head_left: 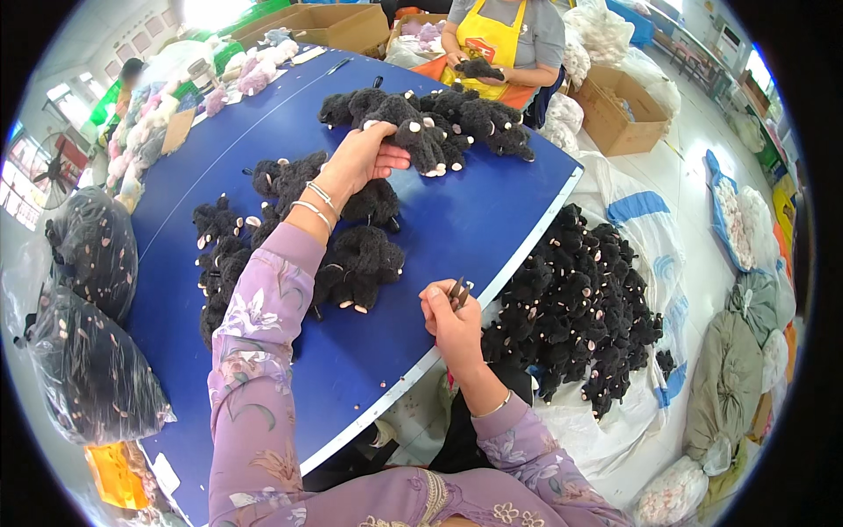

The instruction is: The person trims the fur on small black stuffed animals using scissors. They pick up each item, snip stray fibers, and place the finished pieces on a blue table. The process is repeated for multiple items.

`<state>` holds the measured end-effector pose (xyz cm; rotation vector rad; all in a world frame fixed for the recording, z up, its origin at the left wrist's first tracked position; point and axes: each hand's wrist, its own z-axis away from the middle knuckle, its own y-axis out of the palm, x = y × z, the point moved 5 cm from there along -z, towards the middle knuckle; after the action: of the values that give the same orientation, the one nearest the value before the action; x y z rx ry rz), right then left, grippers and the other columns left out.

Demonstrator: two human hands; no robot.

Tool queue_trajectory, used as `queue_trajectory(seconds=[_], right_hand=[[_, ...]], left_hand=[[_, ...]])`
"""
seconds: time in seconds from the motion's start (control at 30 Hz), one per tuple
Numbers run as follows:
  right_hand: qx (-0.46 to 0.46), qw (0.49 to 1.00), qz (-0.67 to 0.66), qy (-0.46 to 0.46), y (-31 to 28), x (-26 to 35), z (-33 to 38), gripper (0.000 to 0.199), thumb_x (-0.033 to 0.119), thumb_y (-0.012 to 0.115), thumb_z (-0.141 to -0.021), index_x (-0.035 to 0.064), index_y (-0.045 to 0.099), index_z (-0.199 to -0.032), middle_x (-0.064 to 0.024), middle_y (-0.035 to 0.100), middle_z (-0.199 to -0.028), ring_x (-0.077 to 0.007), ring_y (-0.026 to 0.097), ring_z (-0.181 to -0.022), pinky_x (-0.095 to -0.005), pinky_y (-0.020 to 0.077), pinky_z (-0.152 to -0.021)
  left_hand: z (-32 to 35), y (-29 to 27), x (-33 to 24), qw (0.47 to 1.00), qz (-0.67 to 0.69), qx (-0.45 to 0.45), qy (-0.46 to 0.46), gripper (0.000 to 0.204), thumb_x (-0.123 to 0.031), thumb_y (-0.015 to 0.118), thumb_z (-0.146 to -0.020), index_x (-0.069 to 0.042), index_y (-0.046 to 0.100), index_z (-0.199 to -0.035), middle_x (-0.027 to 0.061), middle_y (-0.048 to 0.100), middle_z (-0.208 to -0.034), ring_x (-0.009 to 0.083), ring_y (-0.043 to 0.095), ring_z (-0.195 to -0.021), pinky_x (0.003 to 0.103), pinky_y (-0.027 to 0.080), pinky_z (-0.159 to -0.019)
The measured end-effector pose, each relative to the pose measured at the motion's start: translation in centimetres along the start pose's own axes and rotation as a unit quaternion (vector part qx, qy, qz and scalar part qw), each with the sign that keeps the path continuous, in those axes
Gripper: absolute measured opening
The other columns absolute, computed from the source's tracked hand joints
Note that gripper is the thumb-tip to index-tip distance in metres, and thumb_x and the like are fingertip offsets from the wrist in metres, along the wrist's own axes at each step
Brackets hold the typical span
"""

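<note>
My left hand (367, 160) reaches to the far pile, palm turned right and fingers stretched apart, against a black plush toy (421, 145) with pale paws. The fingers are not wrapped round the toy. Near the table's right edge, my right hand (454, 327) is closed on a small pair of thread snips (458, 294), blades pointing up. More black plush toys (364, 259) lie under and beside my left forearm, with another cluster (224, 255) farther left. A row of them (483, 119) stretches along the far side of the blue table (439, 228).
A big heap of black plush toys (580, 307) lies on a white sheet (645, 263) right of the table. Clear bags of toys (92, 369) stand left. Across the table a person in a yellow apron (492, 39) holds a dark toy. Cardboard boxes (619, 110) stand beyond.
</note>
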<state>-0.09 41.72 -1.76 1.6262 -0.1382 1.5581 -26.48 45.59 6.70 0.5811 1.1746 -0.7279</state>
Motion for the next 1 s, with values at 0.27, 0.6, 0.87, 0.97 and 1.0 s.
queue_trajectory(seconds=[0.27,0.6,0.87,0.97,1.0], right_hand=[[0.004,1.000,0.005,-0.023,0.6,-0.5,-0.9,0.017,0.013,0.053,-0.096,-0.0002,0.058,-0.087,-0.0003,0.050,-0.066,-0.0034,0.039,-0.051,-0.0191,0.0286,-0.044],[0.014,1.000,0.015,0.005,0.6,0.0,-0.6,0.017,0.016,0.055,-0.095,0.0012,0.059,-0.087,0.0022,0.051,-0.066,-0.0030,0.043,-0.054,-0.0194,0.0329,-0.046],[-0.013,0.998,0.055,-0.029,1.4,-0.5,-0.7,0.020,0.019,0.054,-0.094,0.0024,0.060,-0.084,0.0007,0.053,-0.064,-0.0043,0.043,-0.051,-0.0201,0.0345,-0.045],[-0.012,0.998,0.052,-0.040,2.2,-0.8,-0.1,0.024,0.022,0.052,-0.095,0.0028,0.059,-0.083,0.0001,0.053,-0.064,-0.0047,0.043,-0.050,-0.0202,0.0341,-0.044],[-0.014,0.997,0.051,-0.048,2.3,-0.9,0.0,0.026,0.024,0.050,-0.097,0.0026,0.059,-0.084,-0.0002,0.052,-0.064,-0.0048,0.042,-0.049,-0.0201,0.0332,-0.043]], left_hand=[[-10.7,-0.9,-14.9,0.985,0.020,-0.040,0.167,0.053,-0.042,0.041,-0.097,0.004,0.049,-0.121,0.0197,0.067,-0.103,0.0179,0.068,-0.082,0.023,0.057,-0.063],[2.9,1.6,-2.2,0.976,-0.178,0.123,0.031,0.033,-0.029,0.054,-0.094,-0.003,0.060,-0.114,0.0092,0.070,-0.099,0.0128,0.068,-0.080,0.022,0.052,-0.061],[19.1,-1.4,3.8,0.975,-0.171,0.135,0.051,0.031,-0.023,0.051,-0.097,0.001,0.058,-0.115,0.0070,0.069,-0.098,0.0094,0.065,-0.081,0.021,0.049,-0.068],[23.8,-2.5,7.2,0.985,-0.136,0.067,0.085,0.023,-0.017,0.050,-0.097,-0.001,0.061,-0.109,0.0060,0.069,-0.092,0.0081,0.062,-0.075,0.020,0.046,-0.064],[24.9,-2.9,8.9,0.986,-0.127,0.045,0.098,0.021,-0.016,0.050,-0.097,-0.002,0.062,-0.107,0.0056,0.069,-0.090,0.0078,0.062,-0.073,0.020,0.045,-0.063]])
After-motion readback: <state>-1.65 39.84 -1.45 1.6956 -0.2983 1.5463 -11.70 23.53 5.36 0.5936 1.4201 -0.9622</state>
